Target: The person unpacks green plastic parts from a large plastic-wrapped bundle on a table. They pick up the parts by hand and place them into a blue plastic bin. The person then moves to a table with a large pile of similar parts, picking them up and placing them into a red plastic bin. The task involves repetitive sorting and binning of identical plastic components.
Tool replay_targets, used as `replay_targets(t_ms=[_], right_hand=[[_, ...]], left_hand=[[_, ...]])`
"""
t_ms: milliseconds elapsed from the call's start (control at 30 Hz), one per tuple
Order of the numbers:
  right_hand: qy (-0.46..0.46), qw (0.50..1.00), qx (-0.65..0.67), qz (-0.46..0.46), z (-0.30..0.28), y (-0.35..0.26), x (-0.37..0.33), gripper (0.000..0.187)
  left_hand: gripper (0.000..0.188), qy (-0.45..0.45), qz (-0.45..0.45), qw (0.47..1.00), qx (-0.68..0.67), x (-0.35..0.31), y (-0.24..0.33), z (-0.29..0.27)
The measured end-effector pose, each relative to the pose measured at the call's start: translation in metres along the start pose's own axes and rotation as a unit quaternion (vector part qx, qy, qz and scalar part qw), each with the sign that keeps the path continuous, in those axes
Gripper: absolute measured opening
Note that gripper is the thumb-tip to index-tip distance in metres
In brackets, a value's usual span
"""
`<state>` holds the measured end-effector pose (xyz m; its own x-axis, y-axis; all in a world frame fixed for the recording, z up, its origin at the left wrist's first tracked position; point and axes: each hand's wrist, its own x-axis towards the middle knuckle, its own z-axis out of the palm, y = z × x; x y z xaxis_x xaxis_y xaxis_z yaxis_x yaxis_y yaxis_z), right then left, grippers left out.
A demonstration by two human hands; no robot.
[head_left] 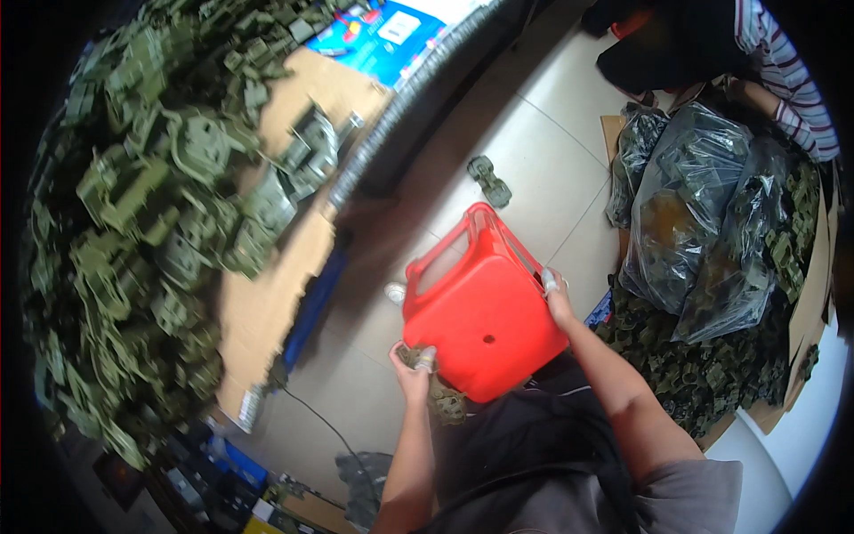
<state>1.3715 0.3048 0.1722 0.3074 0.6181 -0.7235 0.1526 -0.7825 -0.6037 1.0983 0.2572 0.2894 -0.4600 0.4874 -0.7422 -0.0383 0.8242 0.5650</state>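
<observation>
A red plastic stool [471, 298] is tilted in front of my body, its seat with a small hole facing me and its legs pointing away. My left hand [413, 370] is closed on the near left edge, with pale wrapping on a finger or thumb. My right hand [558, 301] grips the right side by a leg; a pale wrap shows there too. An olive-green moulded part [447, 407] shows just below the seat edge, close to my left hand; whether it is held or resting I cannot tell.
A heap of olive-green plastic parts [142, 205] covers the cardboard-topped table [267, 307] at left. One green part [489, 182] lies on the tiled floor [551, 133]. At right, clear plastic bags [689, 205] sit on more parts, beside another person [787, 80]. A cable [325, 423] runs lower left.
</observation>
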Motion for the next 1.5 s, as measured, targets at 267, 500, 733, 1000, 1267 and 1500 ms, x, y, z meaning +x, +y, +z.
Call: replay_targets(t_ms=[267, 500, 733, 1000, 1267, 1500], right_hand=[[-0.105, 0.962, 0.162, 0.195, 0.004, 0.054, 0.064, 0.04], [-0.01, 0.982, -0.19, -0.009, 0.042, -0.07, 0.19, 0.027], [0.035, 0.964, -0.259, 0.036, 0.12, -0.014, 0.316, 0.031], [-0.021, 0.954, -0.288, 0.085, 0.132, 0.037, 0.397, 0.036], [-0.025, 0.946, -0.324, 0.007, 0.014, -0.056, 0.349, 0.03], [-0.023, 0.977, -0.135, -0.165, -0.131, -0.109, 0.225, 0.033]], left_hand=[[0.058, -0.248, 0.087, 0.917, 0.3, 0.089, 0.044, 0.025], [0.068, -0.274, 0.106, 0.917, 0.271, 0.105, 0.127, 0.046], [0.058, -0.275, -0.036, 0.922, 0.271, 0.1, 0.123, 0.04], [0.065, -0.268, -0.27, 0.849, 0.367, 0.105, 0.144, 0.104], [0.065, -0.306, -0.071, 0.837, 0.449, 0.071, 0.154, 0.092], [0.074, -0.294, 0.13, 0.849, 0.42, 0.022, 0.232, 0.053]])
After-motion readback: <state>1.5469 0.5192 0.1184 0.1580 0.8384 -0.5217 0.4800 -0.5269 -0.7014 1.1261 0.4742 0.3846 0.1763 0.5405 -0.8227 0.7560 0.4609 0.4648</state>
